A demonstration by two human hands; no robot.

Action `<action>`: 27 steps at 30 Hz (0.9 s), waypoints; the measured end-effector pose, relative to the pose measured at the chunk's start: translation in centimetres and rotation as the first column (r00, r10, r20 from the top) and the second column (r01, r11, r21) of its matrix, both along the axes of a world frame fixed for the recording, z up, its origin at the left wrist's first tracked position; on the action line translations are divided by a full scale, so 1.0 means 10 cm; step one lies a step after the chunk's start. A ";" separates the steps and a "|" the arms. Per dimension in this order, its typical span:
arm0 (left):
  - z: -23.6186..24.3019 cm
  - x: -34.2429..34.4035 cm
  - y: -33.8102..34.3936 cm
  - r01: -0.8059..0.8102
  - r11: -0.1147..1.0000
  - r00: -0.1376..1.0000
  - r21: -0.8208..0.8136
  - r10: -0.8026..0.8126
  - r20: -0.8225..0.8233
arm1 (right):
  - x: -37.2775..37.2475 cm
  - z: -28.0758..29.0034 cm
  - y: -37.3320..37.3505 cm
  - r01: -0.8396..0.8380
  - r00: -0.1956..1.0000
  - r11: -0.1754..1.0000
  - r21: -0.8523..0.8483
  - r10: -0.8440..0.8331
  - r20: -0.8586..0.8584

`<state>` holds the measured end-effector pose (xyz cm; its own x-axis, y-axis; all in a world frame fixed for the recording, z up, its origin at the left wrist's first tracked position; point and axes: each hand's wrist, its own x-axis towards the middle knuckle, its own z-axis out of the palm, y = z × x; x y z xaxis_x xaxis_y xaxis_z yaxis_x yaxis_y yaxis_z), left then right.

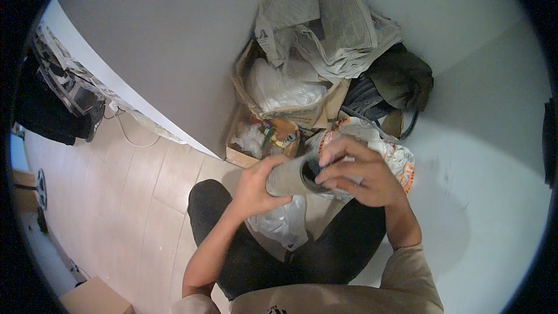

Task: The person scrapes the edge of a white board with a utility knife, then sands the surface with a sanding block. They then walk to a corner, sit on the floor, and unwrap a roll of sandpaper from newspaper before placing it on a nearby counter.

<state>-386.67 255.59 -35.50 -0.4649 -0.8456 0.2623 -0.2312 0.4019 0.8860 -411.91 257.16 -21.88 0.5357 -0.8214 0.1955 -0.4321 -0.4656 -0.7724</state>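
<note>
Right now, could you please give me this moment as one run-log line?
left hand: grips grey tube | right hand: fingers at tube's dark open end | nearby: white plastic bag on lap, cardboard box, newspapers

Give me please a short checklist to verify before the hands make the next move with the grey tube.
1. Left hand holds the grey tube around its body: ok.
2. Right hand is at the tube's open end, fingers on the rim: ok.
3. What is inside the tube: cannot tell, the opening is dark.
4. Tube is held above the lap, apart from the cardboard box: ok.
5. White plastic bag lies loose under the hands: ok.
</note>
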 end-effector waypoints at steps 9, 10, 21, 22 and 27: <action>-0.02 -0.02 0.07 0.078 0.989 0.996 -0.129 -0.070 0.063 | -0.16 0.07 0.24 -0.159 0.955 0.986 -0.043 0.143 -0.258; 0.01 -0.02 0.08 0.109 0.985 0.992 -0.136 -0.099 0.075 | -0.20 0.07 0.24 -0.181 0.946 0.983 -0.038 0.163 -0.280; -0.02 -0.06 0.12 0.241 0.968 0.957 -0.063 -0.227 0.179 | -0.25 0.00 0.33 -0.218 0.923 0.950 0.225 0.276 -0.269; -0.02 -0.07 0.12 0.238 0.967 0.958 -0.092 -0.219 0.183 | -0.26 -0.03 0.34 -0.205 0.923 0.946 0.250 0.272 -0.274; 0.00 -0.06 0.11 0.166 0.964 0.977 -0.207 -0.133 0.165 | -0.24 -0.11 0.37 -0.085 0.928 0.907 0.412 0.223 -0.300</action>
